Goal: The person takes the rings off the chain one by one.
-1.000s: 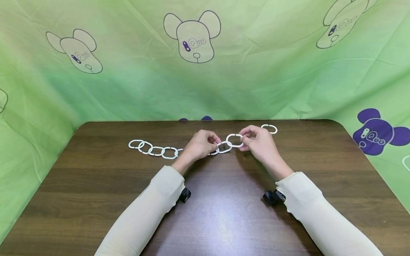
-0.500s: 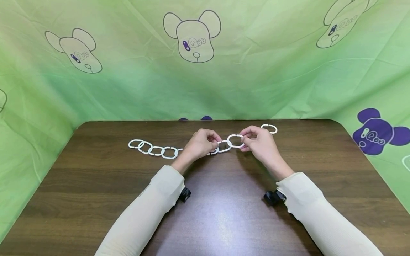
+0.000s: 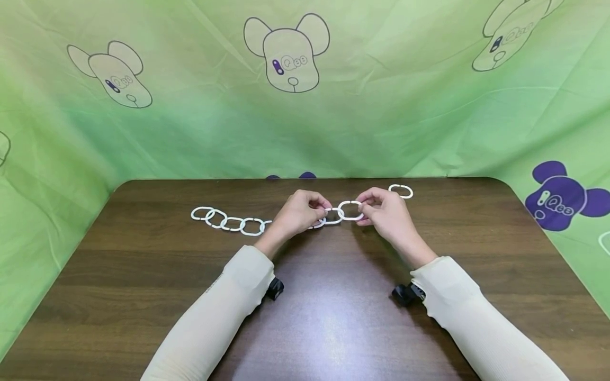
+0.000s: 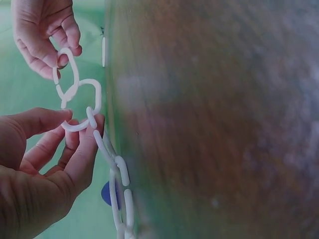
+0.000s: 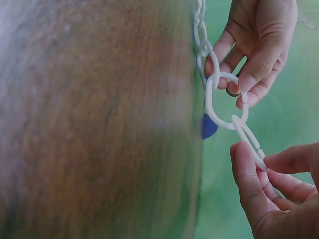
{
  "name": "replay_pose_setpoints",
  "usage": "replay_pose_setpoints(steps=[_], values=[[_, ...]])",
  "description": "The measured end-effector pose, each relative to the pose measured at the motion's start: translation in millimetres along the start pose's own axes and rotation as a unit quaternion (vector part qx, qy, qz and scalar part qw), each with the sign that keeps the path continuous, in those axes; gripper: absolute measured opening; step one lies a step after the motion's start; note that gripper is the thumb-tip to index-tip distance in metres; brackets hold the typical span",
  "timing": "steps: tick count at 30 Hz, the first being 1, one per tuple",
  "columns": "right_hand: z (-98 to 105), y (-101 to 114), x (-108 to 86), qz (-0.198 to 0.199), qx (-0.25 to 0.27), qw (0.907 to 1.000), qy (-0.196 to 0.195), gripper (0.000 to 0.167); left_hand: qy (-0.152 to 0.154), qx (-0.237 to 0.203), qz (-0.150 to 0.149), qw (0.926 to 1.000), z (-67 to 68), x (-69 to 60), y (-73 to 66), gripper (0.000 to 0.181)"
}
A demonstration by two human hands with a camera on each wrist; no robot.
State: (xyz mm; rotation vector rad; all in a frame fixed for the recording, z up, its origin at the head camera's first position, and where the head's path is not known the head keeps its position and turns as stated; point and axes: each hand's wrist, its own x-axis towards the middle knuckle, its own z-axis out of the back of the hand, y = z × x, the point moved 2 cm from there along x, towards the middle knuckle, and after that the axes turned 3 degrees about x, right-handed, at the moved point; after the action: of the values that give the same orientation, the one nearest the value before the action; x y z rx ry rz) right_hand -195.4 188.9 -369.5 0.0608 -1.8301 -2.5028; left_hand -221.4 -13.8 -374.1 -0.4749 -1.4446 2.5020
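You face a brown table. Behind it you see a green cloth bearing outlined animal heads and a purple head.

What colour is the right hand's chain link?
The chain link is white, clearest in the left wrist view.

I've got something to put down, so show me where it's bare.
Bare table lies between the left sleeve and right sleeve; left of the left sleeve, nearer than the chain; and right of the right sleeve. Crowded: the far middle, with chain, left hand, right hand and, beyond it, a loose link.
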Motion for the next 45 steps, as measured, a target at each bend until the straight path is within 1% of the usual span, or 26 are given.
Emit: replay_pose_setpoints(steps=[4, 10, 13, 19, 23, 29, 33, 40, 45], values=[[-0.6, -1.0, -0.5, -0.001, -0.005, 1.0000, 0.000, 0.022, 0.001, -0.006, 0.002, 1.0000, 0.8, -1.0, 0.5, 0.016], [-0.1, -0.9, -1.0, -0.005, -0.010, 0.9999, 0.002, 0.023, 0.002, 0.003, 0.001, 1.0000, 1.9, -1.0, 1.6, 0.020], [0.4, -0.5, -1.2, -0.004, -0.011, 0.9999, 0.001, 0.022, 0.001, 0.013, -0.005, 0.9999, 2.3, -0.9, 1.5, 0.022], [1.4, 0.3, -1.7, 0.002, -0.009, 0.9999, 0.003, 0.023, -0.005, 0.048, -0.025, 0.9985, 3.1, -1.0, 0.6, 0.025], [2.0, 1.0, -2.1, 0.005, -0.013, 0.9999, 0.004, 0.022, -0.006, 0.055, -0.026, 0.9982, 3.6, -0.9, 0.8, 0.025], [2.5, 1.6, -2.5, 0.004, -0.015, 0.9999, 0.007, 0.023, -0.005, 0.048, -0.028, 0.9985, 2.8, -1.1, 0.5, 0.024], [1.4, 1.1, -2.4, 0.003, -0.011, 0.9999, 0.010, 0.023, -0.005, 0.031, -0.031, 0.9990, 2.0, -1.2, 0.3, 0.020], [-1.0, 0.0, -1.1, 0.001, -0.010, 0.9999, 0.014, 0.022, 0.005, -0.003, -0.019, 0.9998, 1.4, -0.6, 0.5, 0.016], [-2.5, 1.2, -1.1, 0.001, -0.016, 0.9998, 0.015, 0.022, 0.005, -0.006, -0.016, 0.9998, 1.6, -0.2, 0.6, 0.015]])
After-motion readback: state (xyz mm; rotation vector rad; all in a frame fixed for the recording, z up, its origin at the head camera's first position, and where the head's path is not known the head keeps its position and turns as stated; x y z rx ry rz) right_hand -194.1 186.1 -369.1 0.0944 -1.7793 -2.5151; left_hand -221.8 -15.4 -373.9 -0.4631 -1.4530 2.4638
